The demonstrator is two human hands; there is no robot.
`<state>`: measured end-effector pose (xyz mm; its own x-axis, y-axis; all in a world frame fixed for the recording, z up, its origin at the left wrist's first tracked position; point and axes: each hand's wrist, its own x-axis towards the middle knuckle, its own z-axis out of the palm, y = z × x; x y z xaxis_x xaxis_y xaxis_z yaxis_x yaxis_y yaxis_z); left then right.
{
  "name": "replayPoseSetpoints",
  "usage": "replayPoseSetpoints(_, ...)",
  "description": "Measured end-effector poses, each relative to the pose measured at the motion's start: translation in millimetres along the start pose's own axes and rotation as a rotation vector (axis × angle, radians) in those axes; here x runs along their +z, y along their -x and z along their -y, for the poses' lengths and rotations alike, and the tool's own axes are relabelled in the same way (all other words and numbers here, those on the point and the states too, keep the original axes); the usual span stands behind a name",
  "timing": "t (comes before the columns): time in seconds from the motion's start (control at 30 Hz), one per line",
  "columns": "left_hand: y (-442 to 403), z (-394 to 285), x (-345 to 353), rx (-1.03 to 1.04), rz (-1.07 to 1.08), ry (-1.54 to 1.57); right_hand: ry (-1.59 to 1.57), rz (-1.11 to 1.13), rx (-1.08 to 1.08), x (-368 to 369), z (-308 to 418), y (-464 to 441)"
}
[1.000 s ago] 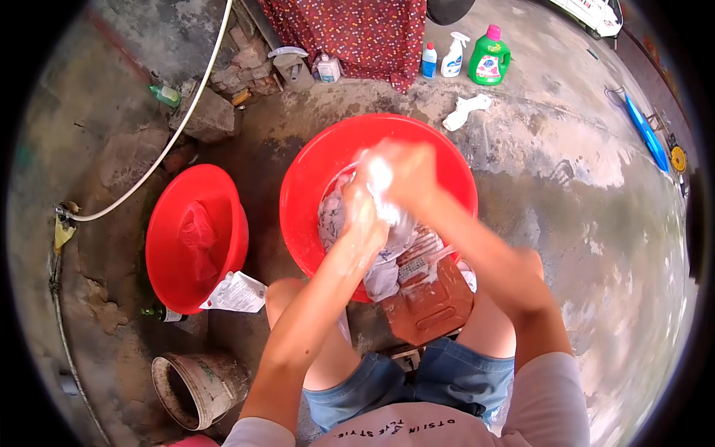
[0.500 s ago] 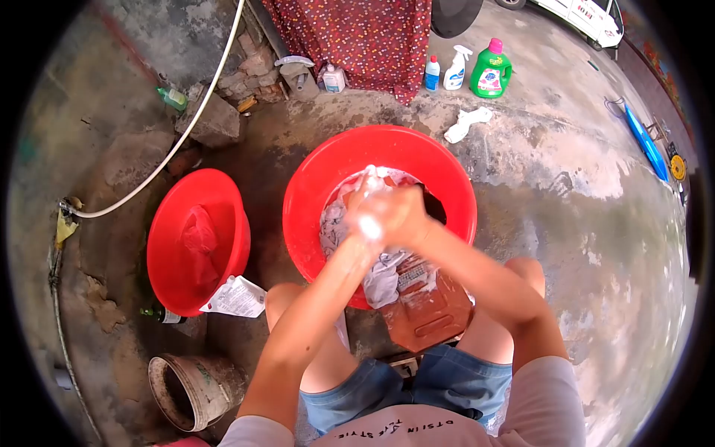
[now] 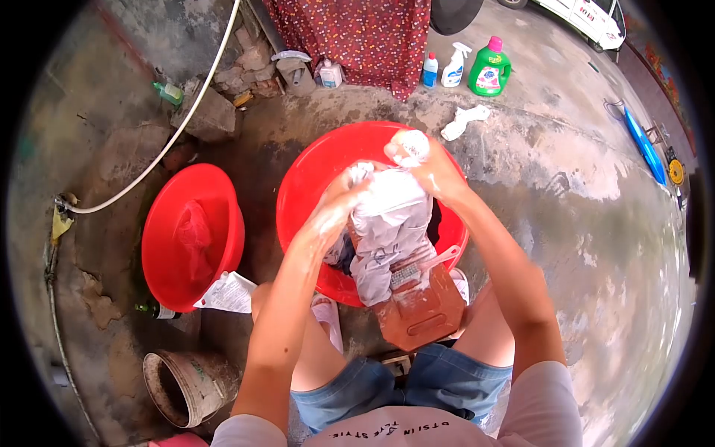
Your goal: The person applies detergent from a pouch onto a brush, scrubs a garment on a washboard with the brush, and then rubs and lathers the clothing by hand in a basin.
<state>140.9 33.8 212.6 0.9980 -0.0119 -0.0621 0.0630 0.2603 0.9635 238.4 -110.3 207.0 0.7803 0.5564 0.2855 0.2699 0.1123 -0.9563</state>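
Observation:
A pale wet cloth is stretched between my two hands over the large red basin. At its upper left corner my left hand grips the fabric. My right hand is closed around a bunched, sudsy part of it at the upper right. The cloth's lower end lies on a reddish-brown washboard, which leans on the basin's near rim. A brush with a pinkish handle rests on the board beside the cloth. Darker fabric shows partly inside the basin.
A smaller red basin holding a red cloth stands at the left, with a white packet against it. Below is a dirty bucket. Beyond the large basin are a white cloth, a green bottle and a spray bottle.
My hands were close together and blurred over the basin. They have moved apart, and the pale cloth is now spread between them across the washboard's upper part.

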Motion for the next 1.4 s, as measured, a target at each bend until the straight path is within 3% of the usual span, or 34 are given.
replayPoseSetpoints(0.07, 2.9, -2.4, -1.8, 0.030, 0.056, -0.245, -0.074, 0.119, 0.069, -7.6, 13.5, 4.6)
replayPoseSetpoints(0.17, 7.9, -5.6, -8.7, -0.018, -0.063, 0.079, -0.066, 0.295, 0.158, -14.3, 20.1, 10.2)
replayPoseSetpoints(0.27, 12.2, -7.5, -32.5, 0.116, -0.049, 0.215, 0.253, 0.427, 0.173, -38.8, -8.3, 8.2)
replayPoseSetpoints(0.3, 17.0, -15.2, -33.9, 0.169, -0.049, 0.283, 0.316, 0.439, 0.376, -46.2, -1.9, 11.4)
replayPoseSetpoints(0.33, 18.9, -20.5, -40.6, 0.254, 0.074, 0.342, 0.584, 0.484, 0.419, -56.0, -0.8, 12.1)
replayPoseSetpoints(0.4, 23.8, -29.4, -44.6, 0.219, 0.038, 0.355, -0.048, 0.390, 0.248, -61.6, -30.2, 18.5)
replayPoseSetpoints(0.47, 24.1, -22.3, -46.6, 0.153, -0.077, 0.245, -0.266, 0.327, 0.054, -28.8, -2.0, 19.7)
replayPoseSetpoints(0.53, 20.3, -16.0, -42.1, 0.147, -0.057, 0.264, -0.001, 0.457, 0.103, 3.5, 12.0, 30.0)
replayPoseSetpoints(0.6, 17.8, -16.5, -35.8, 0.176, -0.047, 0.262, 0.436, 0.357, -0.090, 24.3, -0.3, 38.6)
replayPoseSetpoints(0.7, 19.5, -22.9, -44.6, 0.240, -0.046, 0.294, 0.273, 0.471, 0.198, -3.3, 25.5, 35.7)
replayPoseSetpoints(0.73, 19.7, -24.0, -53.5, 0.229, -0.013, 0.272, -0.003, 0.461, 0.204, -16.6, 9.3, 31.2)
replayPoseSetpoints(0.8, 21.3, -25.1, -58.7, 0.215, -0.002, 0.223, -0.131, 0.371, 0.281, -41.2, 4.6, 31.3)
replayPoseSetpoints(0.9, 19.8, -20.6, -51.9, 0.154, -0.110, 0.150, -0.705, 0.036, 0.337, -32.2, -23.6, 26.3)
replayPoseSetpoints(0.93, 19.2, -19.1, -48.5, 0.133, -0.118, 0.144, -0.713, -0.080, 0.353, -27.9, -19.4, 24.0)
replayPoseSetpoints(1.0, 13.7, -17.0, -37.1, 0.099, -0.137, 0.141, -0.511, -0.153, 0.223, -19.8, -29.4, 13.2)
replayPoseSetpoints(1.07, 4.4, -11.8, -25.4, 0.125, -0.198, 0.232, -0.165, -0.087, -0.071, 5.8, 7.9, 17.8)
replayPoseSetpoints(1.13, -5.3, 1.2, -28.8, 0.137, -0.228, 0.369, 0.294, 0.017, -0.033, 40.9, 34.8, 34.7)
replayPoseSetpoints(1.17, -16.0, 15.3, -31.2, 0.004, -0.324, 0.401, 0.472, 0.042, -0.295, 58.4, 33.5, 47.0)
replayPoseSetpoints(1.2, -25.5, 43.3, -53.9, 0.062, 0.327, 0.686, 0.647, 0.062, -0.556, 71.6, 30.8, 54.2)
replayPoseSetpoints(1.27, -36.6, 92.5, -36.1, 0.138, 0.307, 0.931, 0.819, -0.118, -0.886, 73.7, 18.9, 44.6)
replayPoseSetpoints(1.33, -4.7, 17.2, 50.7, 0.038, -0.364, 0.672, 1.054, -0.398, -0.391, 48.1, 18.3, 9.8)
replayPoseSetpoints(1.37, 2.0, -4.2, 65.8, 0.033, -0.347, 0.775, 1.038, -0.434, -0.450, 49.2, 18.0, 10.8)
replayPoseSetpoints(1.4, -4.6, 24.3, 42.1, 0.109, -0.078, 0.784, 1.016, -0.461, -0.503, 56.1, 15.8, 12.7)
